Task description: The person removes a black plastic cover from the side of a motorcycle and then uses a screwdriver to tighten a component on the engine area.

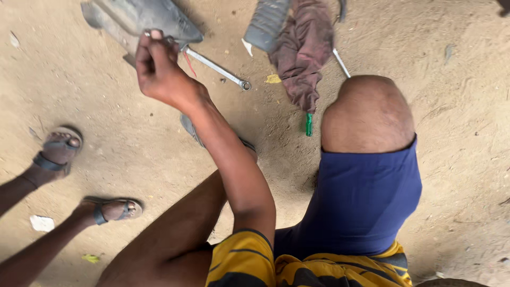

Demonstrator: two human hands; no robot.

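Note:
My left hand (156,64) reaches forward over the dirt ground, fingers curled around one end of a long silver wrench (215,67). The wrench's ring end (245,85) points right and lies low over the ground. The hand is at the edge of a grey metal panel (141,18) lying at the top left. My right hand is not in view. My bare right knee (367,112) and blue shorts (361,202) fill the right centre.
A maroon cloth (304,50) lies over a grey part (265,22) at the top, with a green-handled screwdriver (308,125) beneath it. Another person's two sandalled feet (59,151) (112,210) stand at the left. My own sandal (190,127) shows under my forearm.

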